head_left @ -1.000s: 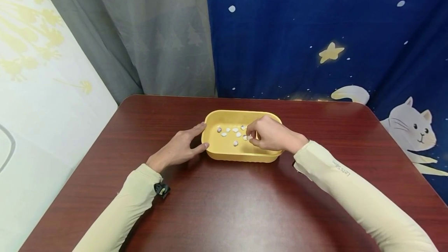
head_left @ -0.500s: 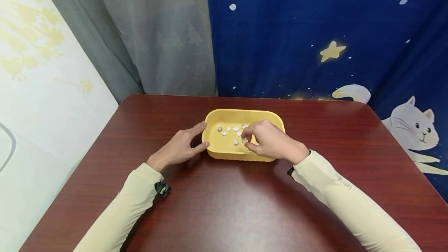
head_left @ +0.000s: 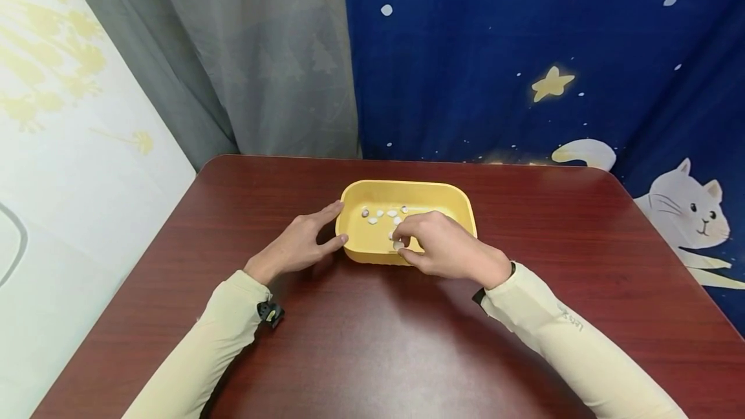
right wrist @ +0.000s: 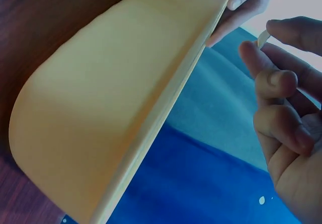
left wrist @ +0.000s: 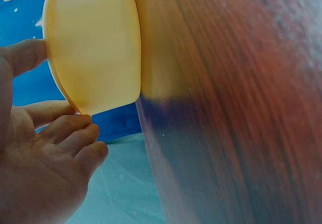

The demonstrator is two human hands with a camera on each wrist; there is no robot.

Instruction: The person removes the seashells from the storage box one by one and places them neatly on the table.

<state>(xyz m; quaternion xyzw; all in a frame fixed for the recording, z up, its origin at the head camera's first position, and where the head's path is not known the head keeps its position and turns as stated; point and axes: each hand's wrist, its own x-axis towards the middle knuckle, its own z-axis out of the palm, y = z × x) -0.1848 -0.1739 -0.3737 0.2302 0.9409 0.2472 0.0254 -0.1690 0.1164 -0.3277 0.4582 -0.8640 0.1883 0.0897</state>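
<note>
A yellow plastic tub (head_left: 367, 257) sits on the table with several small whitish, shell-like pieces (head_left: 373, 220) scattered over its floor; one (head_left: 365, 213) has a darker, brownish tint. My left hand (head_left: 298, 242) is at the tub's left end, thumb and fingers spread with the tips at the rim. In the left wrist view the thumb (left wrist: 31, 55) meets the tub's edge. My right hand (head_left: 448, 247) pinches a thin, pale shell-like piece (right wrist: 262, 39) between thumb and index finger, above the tub's front rim. That hand covers part of the tub's right side.
The dark red-brown wooden table (head_left: 349, 341) extends all around the tub. Behind it hang a grey curtain (head_left: 279, 83) and a blue curtain (head_left: 454, 70) printed with stars and a cat. A white patterned wall (head_left: 70, 167) lies along the left.
My right hand has moved left and nearer to me, from inside the tub's right part to over its front rim, with the pale piece pinched. The left hand has stayed at the rim.
</note>
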